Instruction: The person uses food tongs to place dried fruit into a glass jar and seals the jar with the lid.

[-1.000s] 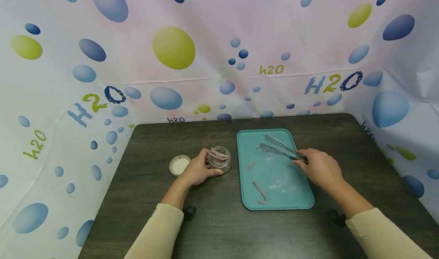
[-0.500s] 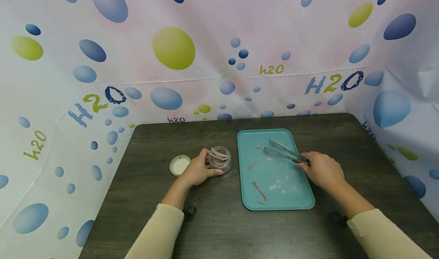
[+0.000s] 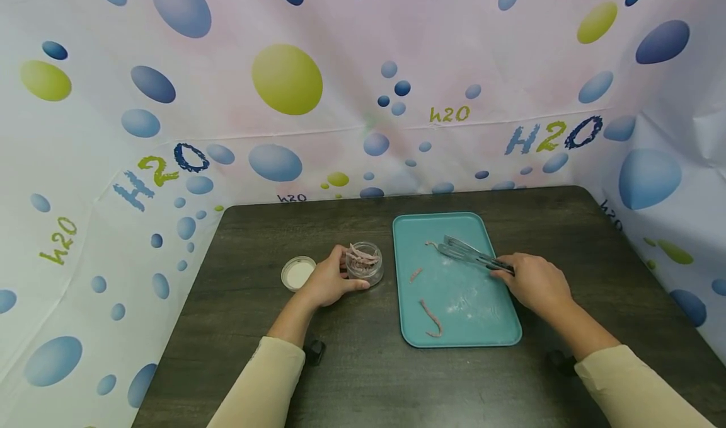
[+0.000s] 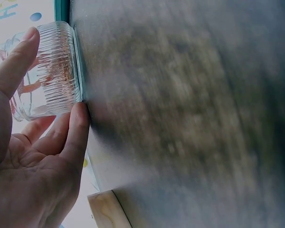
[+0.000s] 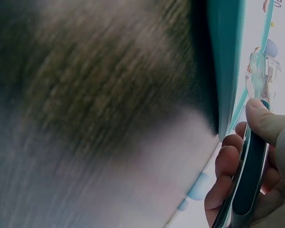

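Observation:
My left hand holds a ribbed glass jar from its left side, thumb and fingers around it. Pinkish strips fill the jar and poke up at its open mouth. My right hand grips metal tongs with dark handles over the teal tray. The tong tips stand beside a small pink strip near the tray's back; whether they pinch it I cannot tell. A short piece and a longer curved strip lie on the tray's left part.
A round pale lid lies on the dark wooden table, left of the jar and close to the left wrist. Whitish smears mark the tray. A patterned sheet hangs behind and at both sides of the table.
The right hand has moved slightly right, and the tongs' arms have come closer together near the back strip. The left hand and jar have stayed in place.

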Demonstrator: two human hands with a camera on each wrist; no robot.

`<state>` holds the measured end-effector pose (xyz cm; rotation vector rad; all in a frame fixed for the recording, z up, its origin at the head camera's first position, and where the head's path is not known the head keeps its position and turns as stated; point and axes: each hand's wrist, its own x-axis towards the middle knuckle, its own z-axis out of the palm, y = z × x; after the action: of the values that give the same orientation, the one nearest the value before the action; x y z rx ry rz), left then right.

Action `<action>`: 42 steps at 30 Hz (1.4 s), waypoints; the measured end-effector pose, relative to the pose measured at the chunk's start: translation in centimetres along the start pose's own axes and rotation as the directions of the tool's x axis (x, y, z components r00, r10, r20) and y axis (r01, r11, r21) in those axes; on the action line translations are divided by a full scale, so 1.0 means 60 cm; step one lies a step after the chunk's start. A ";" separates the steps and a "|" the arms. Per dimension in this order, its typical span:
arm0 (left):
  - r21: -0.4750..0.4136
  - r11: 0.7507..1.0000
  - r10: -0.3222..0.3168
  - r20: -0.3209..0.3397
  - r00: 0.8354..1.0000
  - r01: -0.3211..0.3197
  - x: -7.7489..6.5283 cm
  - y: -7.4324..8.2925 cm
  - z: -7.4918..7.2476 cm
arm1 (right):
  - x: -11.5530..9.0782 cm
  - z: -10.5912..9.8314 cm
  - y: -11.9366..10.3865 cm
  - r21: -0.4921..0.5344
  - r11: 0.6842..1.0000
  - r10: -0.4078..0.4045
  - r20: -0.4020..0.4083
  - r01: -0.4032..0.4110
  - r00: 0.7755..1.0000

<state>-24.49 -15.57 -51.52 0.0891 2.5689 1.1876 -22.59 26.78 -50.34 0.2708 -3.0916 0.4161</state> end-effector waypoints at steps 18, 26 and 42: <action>-0.003 1.000 0.008 -0.002 1.000 -0.008 -0.001 0.001 0.000 | -0.006 0.006 -0.004 -0.005 1.000 -0.014 -0.046 0.013 0.999; -0.002 1.000 0.001 -0.001 1.000 -0.001 -0.003 0.004 -0.002 | -0.009 0.009 -0.003 -0.025 0.999 -0.034 -0.073 0.032 0.997; -0.012 1.000 0.005 0.003 1.000 -0.005 -0.002 0.003 0.000 | -0.014 0.007 -0.004 -0.014 0.999 -0.038 -0.096 0.037 0.995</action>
<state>-24.38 -15.49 -51.34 0.0942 2.5602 1.2029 -21.69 26.57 -50.69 0.2984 -2.9891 0.3967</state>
